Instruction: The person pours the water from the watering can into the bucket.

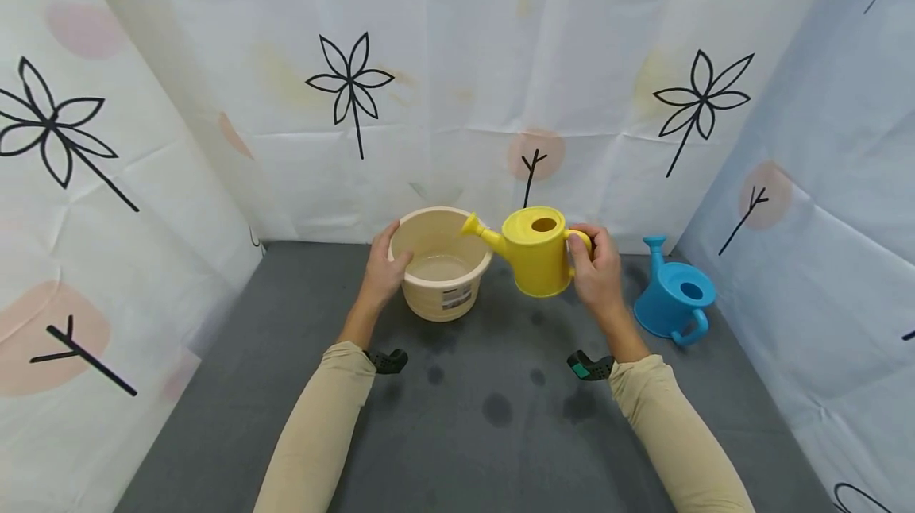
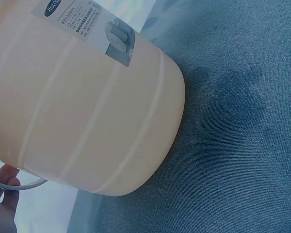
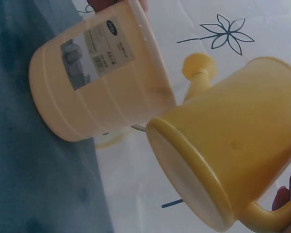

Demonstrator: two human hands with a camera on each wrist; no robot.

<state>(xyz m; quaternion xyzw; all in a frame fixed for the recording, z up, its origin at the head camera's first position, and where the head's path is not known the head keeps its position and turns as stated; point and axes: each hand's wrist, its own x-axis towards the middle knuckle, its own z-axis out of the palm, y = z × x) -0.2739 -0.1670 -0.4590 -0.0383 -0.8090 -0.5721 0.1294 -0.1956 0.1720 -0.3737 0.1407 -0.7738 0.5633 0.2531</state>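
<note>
A cream plastic bucket (image 1: pixel 438 297) with a printed label (image 2: pixel 94 29) stands at the back of the table. My left hand (image 1: pixel 382 271) grips its rim on the left side; only some of that hand's fingers (image 2: pixel 8 180) show in the left wrist view. With my right hand (image 1: pixel 599 268) I hold a yellow watering can (image 1: pixel 539 259) by its handle, raised off the table to the right of the bucket. Its spout (image 1: pixel 486 233) points left, the tip over the bucket's right rim. Inside the bucket, the head view shows the pale bottom; whether it holds water I cannot tell.
A blue watering can (image 1: pixel 675 298) stands on the table to the right of my right hand. Dark wet-looking spots (image 1: pixel 496 410) mark the grey tabletop (image 1: pixel 457 465). White cloth with line-drawn flowers (image 1: pixel 443 84) hangs behind and at both sides.
</note>
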